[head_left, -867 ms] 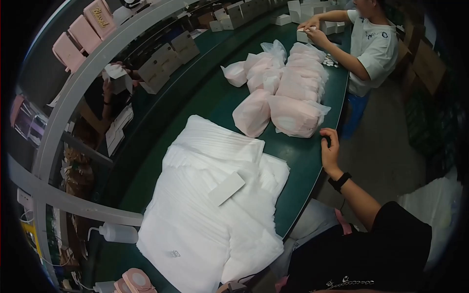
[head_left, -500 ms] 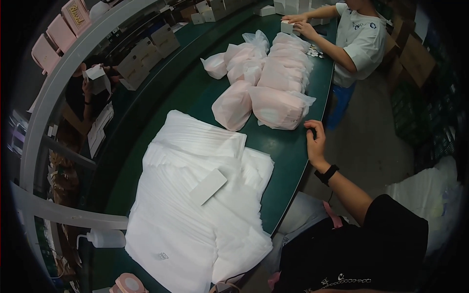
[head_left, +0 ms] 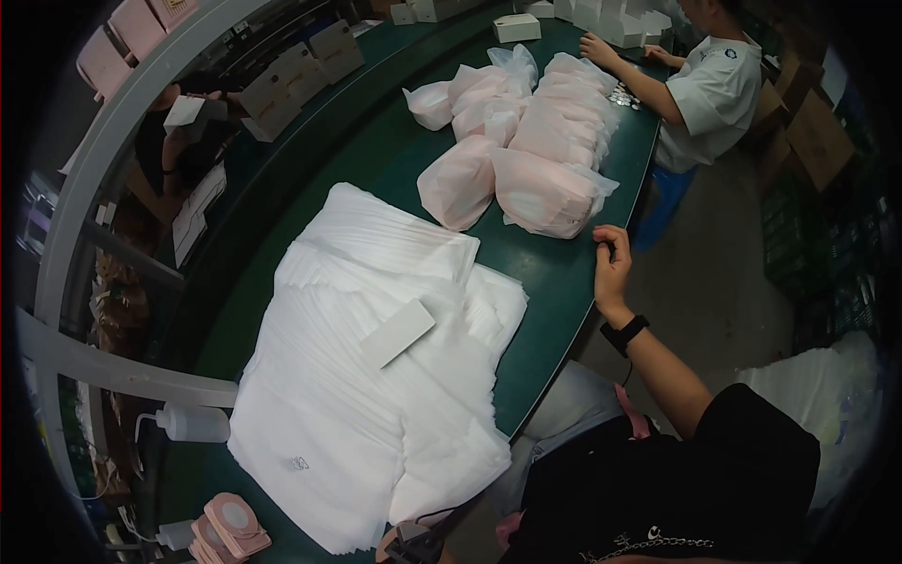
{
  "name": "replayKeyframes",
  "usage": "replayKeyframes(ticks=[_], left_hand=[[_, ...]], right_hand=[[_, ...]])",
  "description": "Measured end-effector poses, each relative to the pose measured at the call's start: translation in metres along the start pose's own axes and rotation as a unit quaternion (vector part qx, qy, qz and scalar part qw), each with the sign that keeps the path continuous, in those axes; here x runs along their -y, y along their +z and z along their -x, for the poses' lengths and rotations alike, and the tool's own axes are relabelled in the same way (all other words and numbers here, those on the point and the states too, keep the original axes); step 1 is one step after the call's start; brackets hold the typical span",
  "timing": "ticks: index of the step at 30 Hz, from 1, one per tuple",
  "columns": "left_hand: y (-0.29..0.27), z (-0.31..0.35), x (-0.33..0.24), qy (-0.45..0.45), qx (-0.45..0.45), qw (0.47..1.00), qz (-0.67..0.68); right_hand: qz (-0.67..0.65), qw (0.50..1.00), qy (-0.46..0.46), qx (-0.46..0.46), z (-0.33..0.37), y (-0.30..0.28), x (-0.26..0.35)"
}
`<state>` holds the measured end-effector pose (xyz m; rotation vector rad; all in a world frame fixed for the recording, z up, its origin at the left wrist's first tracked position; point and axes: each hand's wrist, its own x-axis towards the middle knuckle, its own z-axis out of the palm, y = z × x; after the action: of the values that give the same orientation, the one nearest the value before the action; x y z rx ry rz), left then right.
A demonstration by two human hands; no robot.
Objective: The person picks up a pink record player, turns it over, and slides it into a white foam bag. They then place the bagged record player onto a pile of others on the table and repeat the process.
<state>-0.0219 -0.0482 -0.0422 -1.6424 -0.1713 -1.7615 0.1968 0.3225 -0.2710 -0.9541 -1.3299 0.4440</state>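
Observation:
My right hand [head_left: 613, 266] rests against the table edge at the right, a black band on its wrist. Its fingers are loosely bent, with a gap between them and nothing visible inside. Only a small part of my left hand [head_left: 386, 540] shows at the bottom, by a black wrist device at the lower edge of a large stack of white foam sheets [head_left: 329, 376]; its fingers are hidden. A slim white box [head_left: 398, 334] lies on the stack. Beyond my right hand stand several pink objects wrapped in translucent white bags [head_left: 550, 193].
Pink round-topped cases [head_left: 230, 526] and a white squeeze bottle [head_left: 194, 423] are at the lower left, beside a grey metal frame [head_left: 122, 367]. At the far right a co-worker [head_left: 709, 94] sits near small discs [head_left: 624, 96] and white boxes [head_left: 517, 28]. Another person handles a carton across the table.
The view has shifted slightly, bringing more of the pink cases into sight. The far co-worker has let go of a white box, now on the table. My right hand stays by the edge.

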Motion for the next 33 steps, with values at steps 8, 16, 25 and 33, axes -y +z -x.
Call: replayKeyframes(ticks=[8, 16, 25, 33], left_hand=[[0.042, 0.047, 0.074, -0.578, -0.117, 0.799, 0.116], [0.160, 0.125, 0.148, -0.834, 0.119, 0.518, 0.151], [0.260, 0.243, 0.240, -0.721, 0.337, 0.601, -0.069], [0.308, 0.284, 0.281, -0.510, 0.476, 0.683, -0.218]], right_hand=[[0.102, 0.989, -0.027, 0.105, -0.027, -0.049, 0.018], [0.063, 0.972, -0.003, 0.228, -0.112, -0.094, -0.002], [-0.077, 0.977, 0.119, 0.160, -0.255, -0.073, -0.087], [-0.095, 0.957, 0.040, 0.271, -0.311, -0.054, -0.141]])
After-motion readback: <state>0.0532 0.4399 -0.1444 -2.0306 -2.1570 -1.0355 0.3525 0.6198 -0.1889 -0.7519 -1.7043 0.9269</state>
